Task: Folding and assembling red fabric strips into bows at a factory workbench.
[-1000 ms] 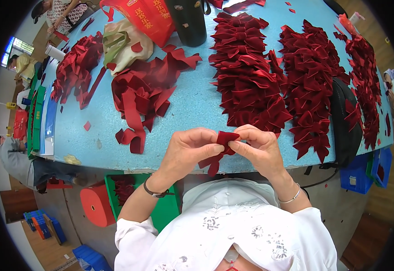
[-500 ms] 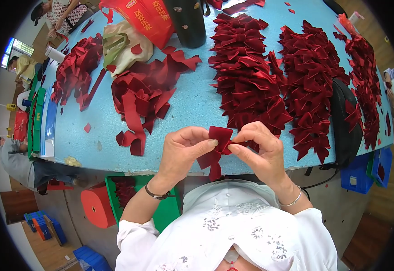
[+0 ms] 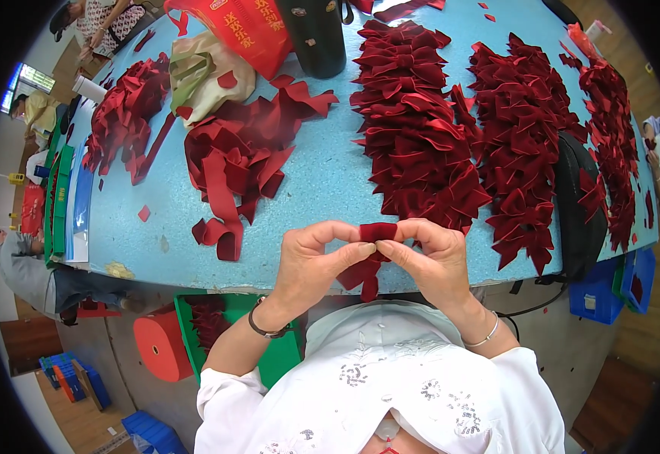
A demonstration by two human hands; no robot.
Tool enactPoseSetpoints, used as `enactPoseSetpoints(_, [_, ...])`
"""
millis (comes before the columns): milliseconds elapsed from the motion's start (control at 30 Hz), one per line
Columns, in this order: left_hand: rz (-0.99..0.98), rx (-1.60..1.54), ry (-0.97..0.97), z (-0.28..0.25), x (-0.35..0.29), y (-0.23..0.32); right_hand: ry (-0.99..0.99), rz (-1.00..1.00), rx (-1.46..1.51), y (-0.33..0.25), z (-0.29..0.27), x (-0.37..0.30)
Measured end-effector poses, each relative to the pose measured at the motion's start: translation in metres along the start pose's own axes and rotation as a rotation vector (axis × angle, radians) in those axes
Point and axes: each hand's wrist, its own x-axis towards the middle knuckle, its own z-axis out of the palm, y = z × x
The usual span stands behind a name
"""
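Observation:
A dark red velvet ribbon (image 3: 377, 232) is pinched between my two hands just above the table's near edge. My left hand (image 3: 316, 261) grips its left side with thumb and forefinger, and my right hand (image 3: 430, 261) does the same on the right. Both thumb tips meet at the ribbon's middle. Its upper part folds over between the forefingers, while the tails (image 3: 363, 278) hang below the thumbs. Beyond my hands lies a long stack of finished-looking red bows (image 3: 413, 136). Left of it is a loose heap of cut ribbon strips (image 3: 243, 155).
More red bows (image 3: 517, 144) and another pile (image 3: 610, 136) cover the right side. A black bag (image 3: 578, 204) lies among them. At the back stand a dark bottle (image 3: 318, 38), a red bag (image 3: 243, 34) and a cloth bag (image 3: 212, 72). A green crate (image 3: 277, 356) sits below the table's edge.
My hands have drawn together, thumbs now touching at the ribbon's middle. The ribbon's upright upper part has folded down into a shorter band.

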Motion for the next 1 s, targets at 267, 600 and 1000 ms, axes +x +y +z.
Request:
enactPoseSetpoints(267, [0.014,0.039,-0.022,-0.003,0.003,-0.004,-0.040,0.133,0.238,-0.002,-0.002,0.002])
enactPoseSetpoints(600, [0.201,0.281,-0.085,-0.004,0.005,-0.003,-0.013,0.199,0.217,-0.008,-0.001,0.002])
enactPoseSetpoints(1000, [0.284,0.422,-0.256,-0.010,0.009,0.003,-0.017,0.108,0.342,0.003,0.005,-0.002])
